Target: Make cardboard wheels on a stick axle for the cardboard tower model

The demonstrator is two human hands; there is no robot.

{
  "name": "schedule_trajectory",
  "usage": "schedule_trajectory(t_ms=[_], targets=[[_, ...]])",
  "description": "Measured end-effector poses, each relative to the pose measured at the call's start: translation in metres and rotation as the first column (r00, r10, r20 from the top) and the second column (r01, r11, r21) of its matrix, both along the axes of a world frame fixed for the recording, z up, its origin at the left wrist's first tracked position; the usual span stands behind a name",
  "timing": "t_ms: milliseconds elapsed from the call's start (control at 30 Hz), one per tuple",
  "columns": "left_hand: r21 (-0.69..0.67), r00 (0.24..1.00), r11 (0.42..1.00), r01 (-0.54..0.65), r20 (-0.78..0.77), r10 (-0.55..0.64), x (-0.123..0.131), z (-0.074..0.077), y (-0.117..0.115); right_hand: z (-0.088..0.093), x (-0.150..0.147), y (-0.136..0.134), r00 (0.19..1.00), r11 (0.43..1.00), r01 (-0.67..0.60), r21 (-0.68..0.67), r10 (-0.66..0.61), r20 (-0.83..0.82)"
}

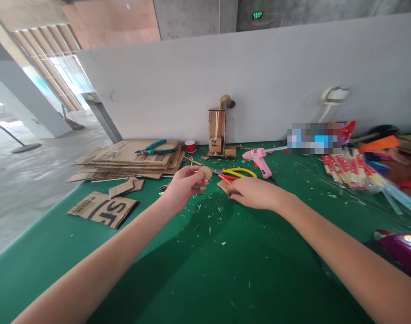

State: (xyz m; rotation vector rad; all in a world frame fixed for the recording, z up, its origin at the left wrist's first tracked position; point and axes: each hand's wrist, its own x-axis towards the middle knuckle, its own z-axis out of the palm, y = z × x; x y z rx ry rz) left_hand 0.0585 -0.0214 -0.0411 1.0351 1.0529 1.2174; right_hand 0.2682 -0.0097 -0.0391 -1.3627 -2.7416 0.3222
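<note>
A person's two bare hands work apart from each other above a green table (225,274). The left hand (184,186) pinches a small round cardboard disc (205,172) between thumb and fingers, raised over the middle of the table. The right hand (254,192) reaches down beside a red-handled tool (225,178) and a cardboard scrap (222,185); whether it grips either cannot be told. Yellow-handled pliers (241,172) and a pink glue gun (259,161) lie just beyond.

At left, a flat cardboard piece (104,210) shows large black letters, "SF", with a curved line; its smaller print is unreadable. At the back, an upright cardboard model (217,126) bears a black "F" beside another, unclear character. Red-and-white packets (347,168) at right carry unreadable print. High up, a green sign (257,15) seems to read "EXIT" on its lower line.
</note>
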Motion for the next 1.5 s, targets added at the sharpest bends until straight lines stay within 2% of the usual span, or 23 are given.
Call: schedule_trajectory(t_ms=[100,167,367,467,567,700,867,1033,1300,1500], targets=[[0.019,0.999,1.0,0.024,-0.022,-0.024,0.001,-0.001,0.0,0.001,-0.003,-0.002,0.989,1.0,-0.016,-0.002,0.016,0.144],[0.035,0.998,0.999,0.035,-0.058,-0.033,0.001,-0.002,-0.001,0.005,-0.004,-0.007,0.981,1.0,0.025,0.009,-0.027,0.192],[0.122,0.959,0.984,0.13,-0.267,-0.093,0.001,-0.001,-0.003,0.02,0.002,-0.016,0.947,0.991,0.131,0.017,-0.13,0.295],[0.165,0.939,0.97,0.181,-0.323,-0.12,0.002,-0.004,-0.004,0.028,0.007,-0.015,0.969,0.99,0.123,-0.075,-0.103,0.224],[0.214,0.926,0.958,0.191,-0.363,-0.103,0.003,-0.008,-0.003,0.031,0.009,-0.014,0.999,0.989,0.037,-0.146,-0.037,0.006],[0.216,0.907,0.962,0.165,-0.416,-0.062,0.003,-0.012,-0.002,0.023,0.001,-0.015,0.971,0.988,-0.075,-0.135,0.041,-0.236],[0.229,0.885,0.948,0.22,-0.456,-0.095,0.002,-0.012,-0.003,0.0,-0.014,-0.016,0.934,1.0,0.002,-0.005,-0.004,-0.358],[0.226,0.894,0.951,0.211,-0.439,-0.094,0.004,-0.015,-0.003,-0.013,-0.021,-0.017,0.915,0.998,0.065,0.004,-0.058,-0.4],[0.279,0.883,0.921,0.272,-0.454,-0.123,0.003,-0.029,0.002,-0.016,-0.026,-0.02,0.936,0.993,0.114,0.027,-0.099,-0.337],[0.328,0.799,0.894,0.306,-0.599,-0.054,0.004,-0.032,-0.002,-0.018,-0.032,-0.025,0.946,0.983,0.177,0.04,-0.159,-0.282]])
